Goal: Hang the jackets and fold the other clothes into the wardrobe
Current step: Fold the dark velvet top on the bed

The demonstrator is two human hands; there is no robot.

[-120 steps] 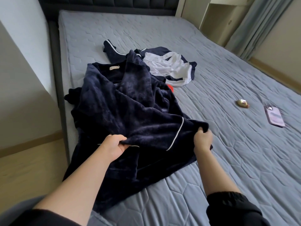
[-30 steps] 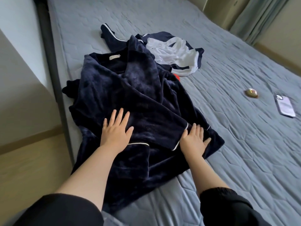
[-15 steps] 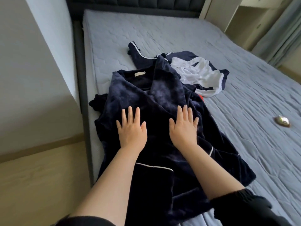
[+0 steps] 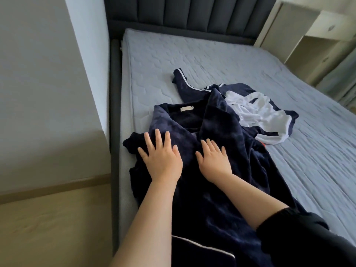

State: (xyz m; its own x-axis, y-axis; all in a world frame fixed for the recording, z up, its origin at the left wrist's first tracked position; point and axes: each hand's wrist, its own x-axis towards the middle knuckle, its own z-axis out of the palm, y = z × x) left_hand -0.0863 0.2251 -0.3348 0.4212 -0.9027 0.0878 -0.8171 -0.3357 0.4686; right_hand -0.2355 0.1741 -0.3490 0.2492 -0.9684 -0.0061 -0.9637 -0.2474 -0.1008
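Dark navy plush garment (image 4: 215,199) lies spread lengthwise along the left edge of the mattress (image 4: 192,54), with its collar label (image 4: 186,109) toward the headboard (image 4: 183,14). Its lower part runs out of view at the near edge. Left hand (image 4: 161,158) and right hand (image 4: 213,160) lie flat on its chest, fingers straight and spread, gripping nothing. Judged purpose: pressing the front panels smooth ahead of folding. A navy-and-white garment (image 4: 260,110) lies crumpled just beside the collar, toward mid-mattress, partly overlapped and not yet handled.
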